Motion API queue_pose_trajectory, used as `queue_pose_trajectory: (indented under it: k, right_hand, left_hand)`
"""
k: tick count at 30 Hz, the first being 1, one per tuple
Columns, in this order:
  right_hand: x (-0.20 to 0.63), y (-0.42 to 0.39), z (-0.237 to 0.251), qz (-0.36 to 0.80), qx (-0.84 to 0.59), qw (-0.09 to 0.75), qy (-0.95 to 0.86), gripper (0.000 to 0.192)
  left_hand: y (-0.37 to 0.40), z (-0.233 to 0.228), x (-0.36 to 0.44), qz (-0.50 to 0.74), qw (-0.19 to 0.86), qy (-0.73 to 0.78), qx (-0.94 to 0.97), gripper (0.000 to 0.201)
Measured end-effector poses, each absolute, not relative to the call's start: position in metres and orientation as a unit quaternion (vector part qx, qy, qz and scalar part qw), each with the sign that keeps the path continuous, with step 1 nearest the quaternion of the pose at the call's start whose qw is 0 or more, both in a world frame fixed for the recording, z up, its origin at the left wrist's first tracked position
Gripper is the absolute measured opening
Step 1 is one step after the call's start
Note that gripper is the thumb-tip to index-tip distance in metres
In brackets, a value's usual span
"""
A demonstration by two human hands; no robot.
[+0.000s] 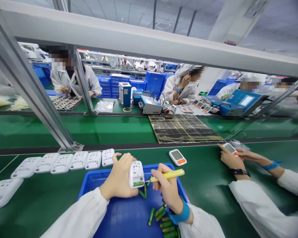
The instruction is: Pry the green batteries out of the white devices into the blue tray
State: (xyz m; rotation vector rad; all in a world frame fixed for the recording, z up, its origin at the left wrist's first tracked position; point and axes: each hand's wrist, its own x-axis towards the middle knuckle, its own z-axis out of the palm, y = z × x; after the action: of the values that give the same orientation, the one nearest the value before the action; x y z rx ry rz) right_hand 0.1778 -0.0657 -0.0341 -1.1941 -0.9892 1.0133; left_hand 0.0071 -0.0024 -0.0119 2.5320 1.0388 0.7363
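Note:
My left hand [119, 178] grips a small white device [136, 174] held back-side up, with a green battery showing in its open compartment. My right hand [167, 190] holds a yellow stick-like tool [167, 175] whose tip points at that compartment. Both hands hover over a blue tray [129, 215] that holds several loose green batteries [164, 221]. One more white device with an orange band [177, 157] lies face up on the green mat just beyond the tray.
A row of several white devices [64, 162] lies face down at the left. A co-worker's hands [234, 158] hold another device at the right. A black mat [183, 129] lies on the conveyor; other workers sit behind it.

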Motion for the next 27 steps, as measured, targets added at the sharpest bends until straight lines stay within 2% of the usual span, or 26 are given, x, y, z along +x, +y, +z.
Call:
queue_pose_trajectory:
  k: [6, 11, 15, 18, 23, 27]
  right_hand:
    - [0.177, -0.065, -0.032, 0.459, -0.5, 0.604, -0.418, 0.036]
    - [0.174, -0.058, -0.023, 0.555, -0.447, 0.634, -0.301, 0.035]
    - [0.169, -0.059, -0.018, 0.653, -0.363, 0.599, -0.288, 0.031]
    - [0.169, -0.058, -0.018, 0.682, -0.319, 0.589, -0.293, 0.031]
    - [0.179, -0.049, -0.021, 0.667, -0.327, 0.629, -0.226, 0.035]
    - [0.182, -0.045, -0.027, 0.664, -0.349, 0.619, -0.233, 0.036]
  left_hand:
    - [-0.004, -0.011, 0.004, 0.284, 0.179, 0.368, 0.867, 0.057]
    - [-0.001, -0.014, 0.004, 0.312, 0.171, 0.385, 0.851, 0.057]
    - [-0.001, -0.02, 0.008, 0.274, 0.121, 0.352, 0.887, 0.055]
    - [-0.003, -0.023, 0.012, 0.244, 0.115, 0.332, 0.904, 0.053]
    - [0.012, -0.026, 0.011, 0.278, 0.102, 0.454, 0.841, 0.065]
    - [0.048, -0.038, 0.001, 0.201, 0.126, 0.541, 0.807, 0.076]
